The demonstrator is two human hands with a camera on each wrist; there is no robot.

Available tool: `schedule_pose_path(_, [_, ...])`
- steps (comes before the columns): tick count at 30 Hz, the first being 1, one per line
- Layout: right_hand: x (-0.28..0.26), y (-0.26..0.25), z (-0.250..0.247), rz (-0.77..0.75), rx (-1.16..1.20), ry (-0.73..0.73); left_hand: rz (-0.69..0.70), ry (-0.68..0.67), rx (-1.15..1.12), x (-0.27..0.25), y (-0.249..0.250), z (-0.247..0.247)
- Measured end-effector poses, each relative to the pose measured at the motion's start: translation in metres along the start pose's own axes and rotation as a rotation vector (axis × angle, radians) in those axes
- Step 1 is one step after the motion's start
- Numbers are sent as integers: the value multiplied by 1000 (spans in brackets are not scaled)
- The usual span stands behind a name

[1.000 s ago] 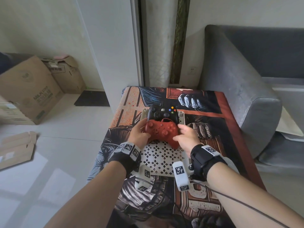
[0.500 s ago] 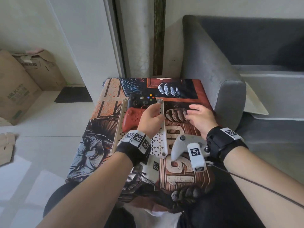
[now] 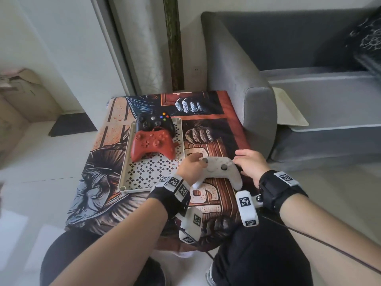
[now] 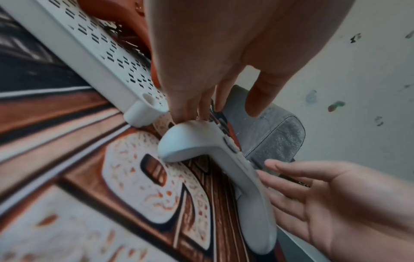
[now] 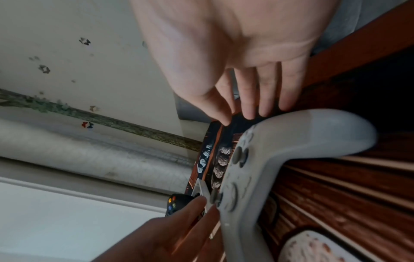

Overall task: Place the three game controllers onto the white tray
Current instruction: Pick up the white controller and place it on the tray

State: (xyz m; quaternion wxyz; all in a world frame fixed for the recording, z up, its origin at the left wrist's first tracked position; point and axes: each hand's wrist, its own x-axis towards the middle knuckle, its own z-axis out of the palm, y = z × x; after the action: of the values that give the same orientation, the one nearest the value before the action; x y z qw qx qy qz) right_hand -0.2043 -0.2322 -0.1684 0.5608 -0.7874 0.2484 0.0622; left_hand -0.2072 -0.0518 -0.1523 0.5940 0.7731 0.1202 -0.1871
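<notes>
Hands flank your white controller [image 3: 218, 168]: left hand [image 3: 190, 167] fingertips touching it, right hand [image 3: 250, 165] spread beside.

Bare forearms, no sleeves. Black strap band [image 3: 170, 198] on left wrist, white blocks with black square-pattern markers on top; white camera pod [image 3: 190, 225] hangs below wrist, markers on its faces. Matching black band [image 3: 276, 189] on right wrist, white marker pod [image 3: 246, 208] on small bracket; thin black cable [image 3: 321, 244] trails along forearm. Black trousers [image 3: 257, 259].
</notes>
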Motion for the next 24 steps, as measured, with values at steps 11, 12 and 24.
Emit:
schedule_pose_path(11, [-21,7,2,99,-10,-27,-258,-91,-187,48,-28,-6])
schedule_pose_path(12, [-21,5,2,84,-5,-19,-225,-65,-160,40,-21,-9])
schedule_pose_path(24, [-33,-41,50,-66,68,-50,-49,123,-248,-3,4,-74])
